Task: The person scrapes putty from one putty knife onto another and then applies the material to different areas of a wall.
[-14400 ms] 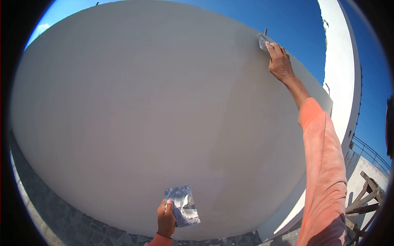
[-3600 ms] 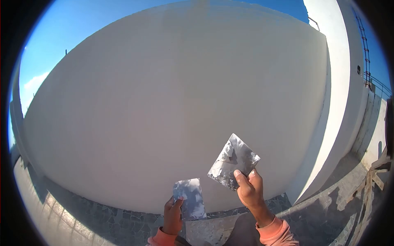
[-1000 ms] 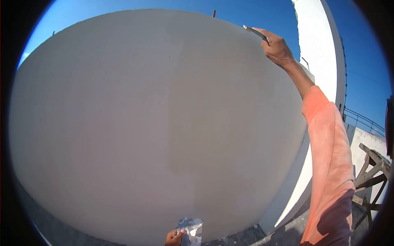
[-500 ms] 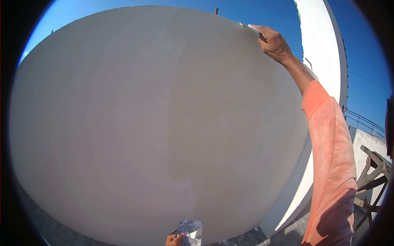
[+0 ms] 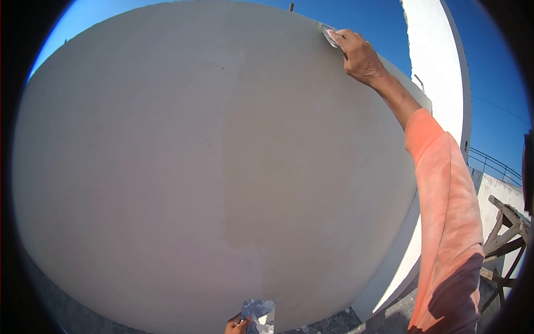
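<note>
A broad wall (image 5: 128,167) fills the view, pale grey on the left, with a darker, damp-looking coat (image 5: 289,150) on the right. High up near its top edge, my right hand (image 5: 362,58) is closed round a putty knife (image 5: 327,35). The blade lies against the wall and its handle is hidden by the fingers. At the bottom, my left hand (image 5: 236,327) grips a flat metal plate (image 5: 260,306), thumb on its face. White putty (image 5: 263,322) sits on that plate.
A sunlit white pillar (image 5: 439,67) rises at the right. Behind my sleeve stands a wooden trestle (image 5: 506,228), with a metal railing (image 5: 495,164) farther back. Dark stone-patterned flooring (image 5: 334,323) runs along the wall's foot. A short stub (image 5: 291,7) sticks up above the wall.
My right hand has come slightly down and left from the wall's top edge, and more of the putty knife's blade shows. The left hand and its plate have hardly moved.
</note>
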